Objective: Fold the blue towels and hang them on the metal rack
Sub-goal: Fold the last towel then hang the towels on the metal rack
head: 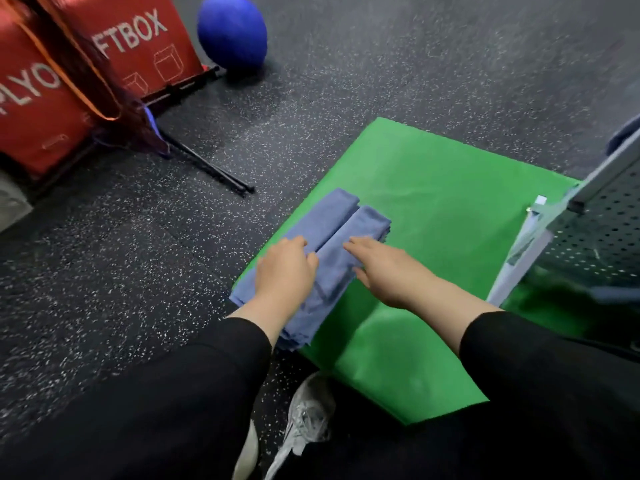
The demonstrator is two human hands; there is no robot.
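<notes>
A blue towel (332,233) lies on the left part of a green mat (450,216), folded lengthwise into two long strips with a seam between them. My left hand (285,268) rests on the left strip, fingers curled over its inner edge at the seam. On the right strip my right hand (384,268) lies flat with its fingers spread and pressing down. At the right edge stands the metal rack (588,216), grey with a perforated panel. A bit of another blue towel (627,133) shows on top of the rack.
Two red foam boxes (104,64) stand at the back left, with a blue ball (232,31) beside them. Black rods (211,168) lie on the speckled rubber floor. My black sleeves and a grey shoe (308,414) fill the bottom of the view.
</notes>
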